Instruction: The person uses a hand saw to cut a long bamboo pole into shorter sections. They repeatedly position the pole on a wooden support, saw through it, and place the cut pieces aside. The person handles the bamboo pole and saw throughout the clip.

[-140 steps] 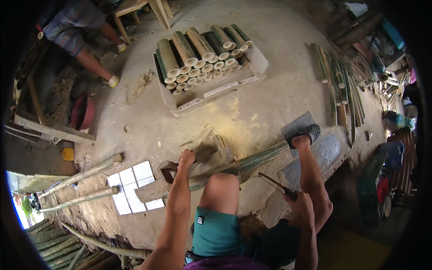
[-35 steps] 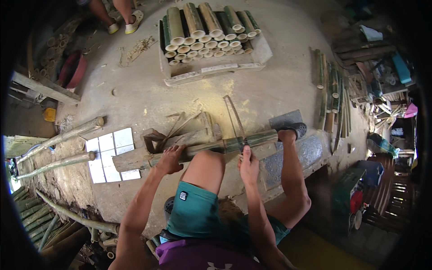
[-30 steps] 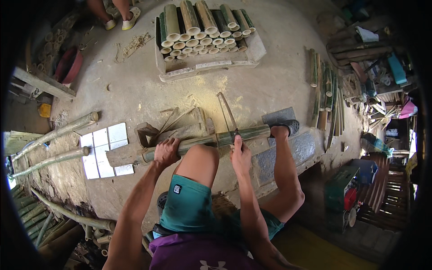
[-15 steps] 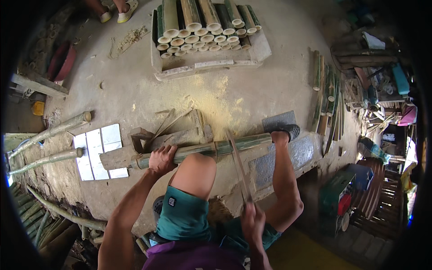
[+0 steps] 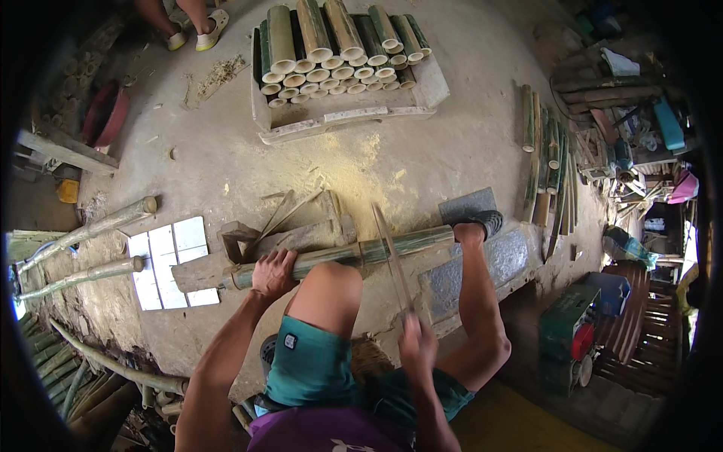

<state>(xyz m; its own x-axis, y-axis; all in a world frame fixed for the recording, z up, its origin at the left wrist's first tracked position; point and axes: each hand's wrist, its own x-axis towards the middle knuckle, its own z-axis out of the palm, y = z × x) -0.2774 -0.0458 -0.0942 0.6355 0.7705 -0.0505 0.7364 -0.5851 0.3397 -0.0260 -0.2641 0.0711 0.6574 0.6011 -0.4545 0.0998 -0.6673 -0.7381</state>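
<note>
A green bamboo pole (image 5: 418, 240) lies crosswise in front of me, over a low wooden support and under my bent left knee. My left hand (image 5: 274, 273) is closed over the pole near its left end. In my right hand (image 5: 416, 345), slightly blurred, is the handle of a long handsaw (image 5: 393, 252). The saw's thin blade points away from me and crosses the pole right of my knee, close to a joint in the bamboo. My right foot (image 5: 476, 226) rests at the pole's right end.
A tray (image 5: 260, 113) of stacked cut bamboo tubes stands ahead. More bamboo lengths (image 5: 541, 162) lie to the right. White tiles (image 5: 169, 260) and two long poles (image 5: 98, 266) are at left. Another person's feet (image 5: 211, 30) show at upper left. A green machine (image 5: 565, 331) stands lower right.
My right hand has pushed forward, away from my body, and the saw has slid forward across the pole. My left hand keeps its hold on the bamboo.
</note>
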